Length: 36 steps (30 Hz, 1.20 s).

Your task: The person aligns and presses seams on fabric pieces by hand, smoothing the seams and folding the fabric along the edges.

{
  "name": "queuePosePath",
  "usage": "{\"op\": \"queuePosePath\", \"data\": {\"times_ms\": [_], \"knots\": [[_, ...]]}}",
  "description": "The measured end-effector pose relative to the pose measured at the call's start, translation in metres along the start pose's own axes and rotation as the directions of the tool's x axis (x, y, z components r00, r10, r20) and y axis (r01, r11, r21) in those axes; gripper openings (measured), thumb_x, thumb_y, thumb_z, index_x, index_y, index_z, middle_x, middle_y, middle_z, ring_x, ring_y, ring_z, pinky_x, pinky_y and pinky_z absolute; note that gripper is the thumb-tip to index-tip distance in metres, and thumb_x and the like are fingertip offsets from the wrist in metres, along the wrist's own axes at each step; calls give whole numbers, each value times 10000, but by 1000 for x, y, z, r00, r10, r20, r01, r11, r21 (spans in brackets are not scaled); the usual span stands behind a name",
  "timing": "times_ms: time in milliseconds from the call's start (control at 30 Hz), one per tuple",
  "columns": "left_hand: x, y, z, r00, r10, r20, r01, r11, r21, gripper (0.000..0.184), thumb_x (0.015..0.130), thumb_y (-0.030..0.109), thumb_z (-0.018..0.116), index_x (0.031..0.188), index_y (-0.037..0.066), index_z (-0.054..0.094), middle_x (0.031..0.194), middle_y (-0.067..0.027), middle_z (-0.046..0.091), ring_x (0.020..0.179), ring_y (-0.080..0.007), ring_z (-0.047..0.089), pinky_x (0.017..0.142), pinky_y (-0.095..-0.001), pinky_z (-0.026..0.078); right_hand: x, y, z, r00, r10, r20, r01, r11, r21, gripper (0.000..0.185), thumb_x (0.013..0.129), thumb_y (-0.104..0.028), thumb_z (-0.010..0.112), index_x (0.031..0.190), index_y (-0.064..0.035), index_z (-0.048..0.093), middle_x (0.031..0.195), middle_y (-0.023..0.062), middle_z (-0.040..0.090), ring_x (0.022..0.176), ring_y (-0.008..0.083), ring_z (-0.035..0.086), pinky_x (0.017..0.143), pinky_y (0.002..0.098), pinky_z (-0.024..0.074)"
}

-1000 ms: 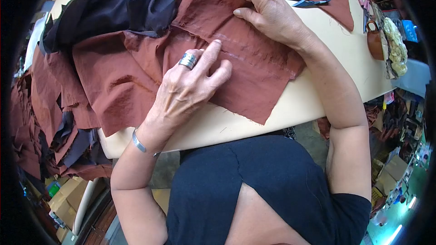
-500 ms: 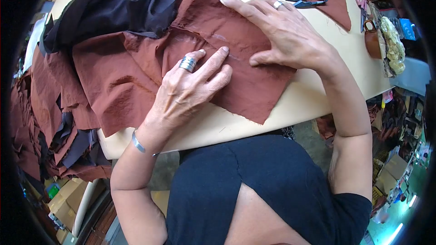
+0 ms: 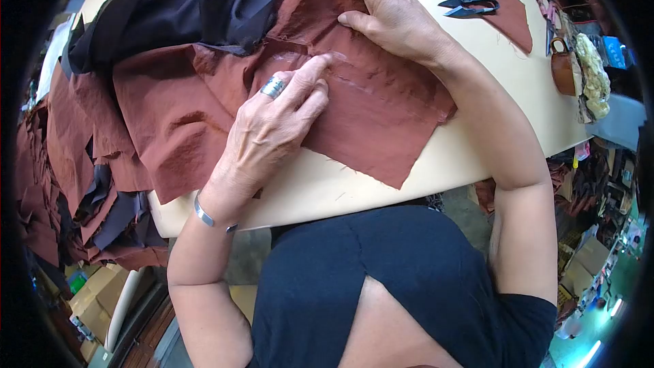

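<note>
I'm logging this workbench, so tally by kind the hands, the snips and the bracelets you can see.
Hands: 2, left hand and right hand, both at the brown cloth
Snips: 1
Bracelets: 1, on the left wrist
Total: 4

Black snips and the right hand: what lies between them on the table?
Nothing but a bare strip of the cream tabletop separates the right hand from the black snips, as the head view shows.

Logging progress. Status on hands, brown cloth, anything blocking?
Left hand on brown cloth. Right hand near its far edge. Black cloth overlaps it. Snips lie clear.
</note>
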State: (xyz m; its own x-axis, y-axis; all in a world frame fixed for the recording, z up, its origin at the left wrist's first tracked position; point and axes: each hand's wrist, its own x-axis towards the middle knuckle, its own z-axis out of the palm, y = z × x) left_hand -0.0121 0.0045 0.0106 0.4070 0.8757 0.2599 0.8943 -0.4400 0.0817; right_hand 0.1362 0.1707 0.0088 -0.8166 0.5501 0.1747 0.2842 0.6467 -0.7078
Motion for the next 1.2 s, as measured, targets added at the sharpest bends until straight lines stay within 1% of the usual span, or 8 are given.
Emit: {"op": "queuePosePath", "data": {"times_ms": [100,200,300,500,633,800,1100,1200], "knots": [[3,-1,-2,997,-1,73,-3,999,50,198,743,74,522,940,46,532,1245,-110,492,933,-223,574,754,-289,504,-1,5,3,996,-74,-49,75,997,10,811,767,15,556,1455,-163,164,1272,283,465,1150,399,490,1002,397,377],[3,2,-1,999,-27,43,23,997,80,203,740,77,528,941,50,529,1245,-115,495,939,-224,575,757,-274,500,-2,0,0,1000,-7,-18,7,1000,7,804,765,20,554,1452,-155,173,1265,279,473,1150,404,490,1004,398,377],[1,6,-2,997,-53,61,52,999,9,272,756,55,514,1023,68,564,1291,-56,503,973,-250,567,812,-315,501,-3,6,2,995,-78,-58,76,997,-23,788,763,20,554,1445,-141,195,1268,280,470,1154,405,487,1001,401,378],[4,10,-10,985,79,152,-89,994,60,318,743,75,527,1056,104,575,1311,-21,500,1025,-244,550,844,-302,500,-2,1,2,998,-34,-44,34,999,-12,743,768,3,557,1430,-116,241,1289,270,451,1181,392,465,1009,392,369],[0,1,-1,999,3,41,-1,998,-67,338,739,37,510,1069,80,570,1302,-54,502,1039,-271,542,833,-325,509,-2,0,-1,1000,-20,-21,20,1000,0,730,769,0,554,1426,-103,251,1299,264,446,1191,388,456,1017,384,361],[7,-3,2,999,-41,26,39,997,68,307,731,47,539,1036,63,507,1217,-115,473,952,-254,543,746,-310,516,-1,2,2,999,-32,-27,31,999,-41,729,773,-6,558,1428,-89,249,1319,258,432,1209,385,442,1032,375,346],[4,-8,0,1000,-21,19,18,992,126,303,737,48,547,1038,73,515,1208,-73,499,943,-212,560,715,-267,522,-2,9,4,994,-101,-49,96,991,-92,729,775,0,555,1429,-88,247,1323,251,432,1219,377,434,1041,364,335],[4,-8,0,999,-30,14,28,993,118,299,738,52,549,1034,87,518,1194,-63,516,939,-209,565,727,-264,520,1,0,-3,1000,-30,-4,30,999,23,728,765,15,547,1425,-79,254,1322,250,433,1215,374,436,1041,359,334]]}}
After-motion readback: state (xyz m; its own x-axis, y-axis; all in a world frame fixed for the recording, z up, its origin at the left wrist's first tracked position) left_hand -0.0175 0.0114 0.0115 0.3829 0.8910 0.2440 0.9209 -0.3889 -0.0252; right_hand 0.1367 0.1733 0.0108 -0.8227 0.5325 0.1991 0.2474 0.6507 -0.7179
